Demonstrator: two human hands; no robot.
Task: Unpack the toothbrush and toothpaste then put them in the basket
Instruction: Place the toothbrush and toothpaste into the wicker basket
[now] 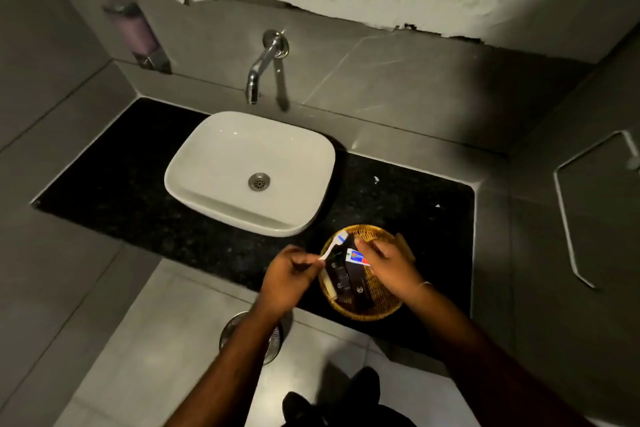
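Both forearms are bare, with no sleeves showing up to the frame's lower edge. The right hand [389,265] wears a thin, pale metallic bangle [425,284] at the wrist. The left hand [287,282] is bare, its wrist unadorned.

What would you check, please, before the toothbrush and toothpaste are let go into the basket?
1. Toothbrush out of its pack: ok, bare white handle and blue head show.
2. Left hand grips the toothbrush: ok, pinched at the handle end.
3. Toothpaste unpacked and held: ok, small tube under the right hand.
4. Both items above the basket: ok, though the brush head reaches past the far rim.
5. Room in the basket: cannot tell, dark packets cover much of the floor.
6. Basket steady on the counter: ok, but near the front edge.
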